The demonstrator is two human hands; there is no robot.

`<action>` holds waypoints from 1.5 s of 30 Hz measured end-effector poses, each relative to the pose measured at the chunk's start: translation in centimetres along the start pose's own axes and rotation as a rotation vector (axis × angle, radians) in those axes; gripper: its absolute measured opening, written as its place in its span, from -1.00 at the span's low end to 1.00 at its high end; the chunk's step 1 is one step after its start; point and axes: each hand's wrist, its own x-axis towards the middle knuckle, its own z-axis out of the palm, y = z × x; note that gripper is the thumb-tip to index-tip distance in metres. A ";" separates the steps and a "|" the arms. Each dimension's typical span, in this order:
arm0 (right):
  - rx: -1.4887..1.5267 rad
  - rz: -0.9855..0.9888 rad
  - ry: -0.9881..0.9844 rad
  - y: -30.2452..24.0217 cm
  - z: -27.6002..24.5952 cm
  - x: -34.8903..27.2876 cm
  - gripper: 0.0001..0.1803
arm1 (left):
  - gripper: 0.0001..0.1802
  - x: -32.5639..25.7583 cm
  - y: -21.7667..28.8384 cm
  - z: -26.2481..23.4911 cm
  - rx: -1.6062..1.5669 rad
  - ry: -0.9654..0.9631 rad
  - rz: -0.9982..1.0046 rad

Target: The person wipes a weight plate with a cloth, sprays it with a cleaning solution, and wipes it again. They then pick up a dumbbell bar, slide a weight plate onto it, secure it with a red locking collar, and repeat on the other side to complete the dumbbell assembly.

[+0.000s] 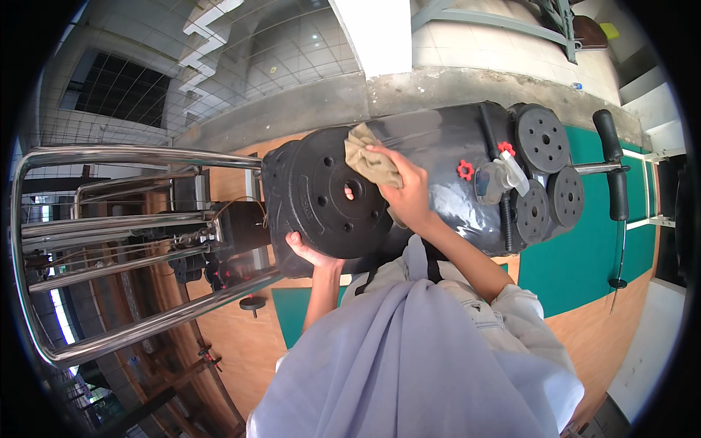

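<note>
A large round black weight plate (310, 175) is propped up over a glossy black covered surface (431, 135) in front of me. My left hand (318, 255) grips its near lower rim, with the thumb on the face and the other fingers mostly hidden behind. Skin shows through the centre hole; whose finger it is cannot be told. In my right hand (410, 193) is a bunched beige cloth (371, 159), pressed against the plate's upper right rim. A clear spray bottle with a white head (500, 177) lies to the right of that hand.
Two red star-shaped collars (465, 170), a threaded black bar (489, 135) and several smaller weight plates (542, 139) lie on the right. A chrome machine frame (139, 155) stands at left. Foam rollers (618, 194) rise above green matting (577, 270) at far right.
</note>
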 end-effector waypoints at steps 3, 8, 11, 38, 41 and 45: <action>0.134 0.094 -0.002 -2.4 2.0 2.6 -0.55 | -0.14 -0.9 -0.4 -0.5 0.085 -0.009 -0.070; -0.195 -0.633 -0.287 -5.2 3.6 2.4 -0.57 | -0.14 -1.7 -2.9 -0.8 0.052 0.108 -0.015; -0.098 -0.281 -0.222 -2.3 1.5 2.5 -0.51 | -0.11 -1.7 -2.3 -1.4 -0.048 -0.019 -0.179; -0.121 -0.055 -0.066 1.3 -0.8 -3.6 -0.45 | -0.32 -0.9 0.0 0.4 -0.059 0.070 0.082; -0.076 -0.260 -0.091 -0.4 -0.4 -8.1 -0.54 | -0.24 -0.2 0.2 0.6 -0.083 0.046 0.077; -0.032 -0.534 -0.198 -2.6 2.1 -6.2 -0.60 | -0.13 -0.4 0.1 1.1 -0.145 -0.526 -0.116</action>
